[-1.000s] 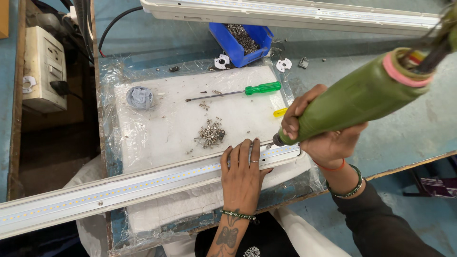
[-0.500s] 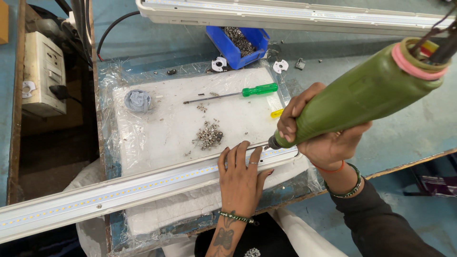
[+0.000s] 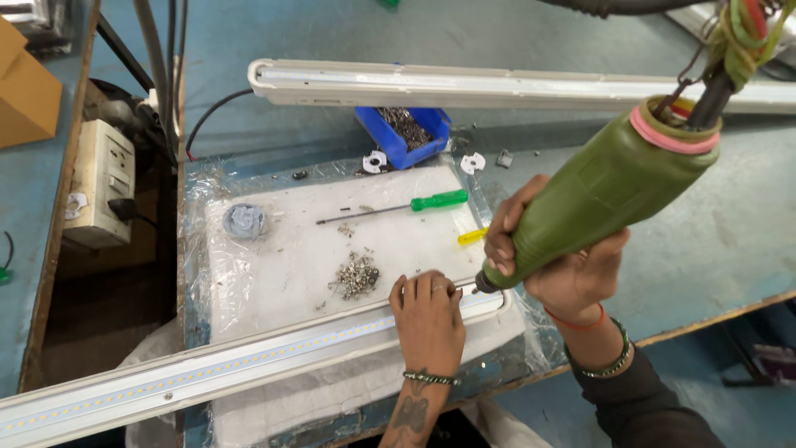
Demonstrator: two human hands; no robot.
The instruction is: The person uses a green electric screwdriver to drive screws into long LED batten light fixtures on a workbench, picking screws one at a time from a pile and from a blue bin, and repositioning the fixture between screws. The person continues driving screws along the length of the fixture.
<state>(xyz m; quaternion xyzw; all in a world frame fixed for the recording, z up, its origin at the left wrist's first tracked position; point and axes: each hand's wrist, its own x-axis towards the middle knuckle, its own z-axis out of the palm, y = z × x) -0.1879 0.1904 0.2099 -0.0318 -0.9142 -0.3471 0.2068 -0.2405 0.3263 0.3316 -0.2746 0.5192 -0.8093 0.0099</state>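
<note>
Two hands work one light strip (image 3: 249,365) lying across the white pad (image 3: 282,257) on my desk (image 3: 730,241). My left hand (image 3: 429,319) lies flat, fingers spread, pinning its end steady. My right hand (image 3: 564,265), fingers wrapped, angles the green power screwdriver (image 3: 601,195) down; its tip is hidden, and the strip runs off-frame.
</note>
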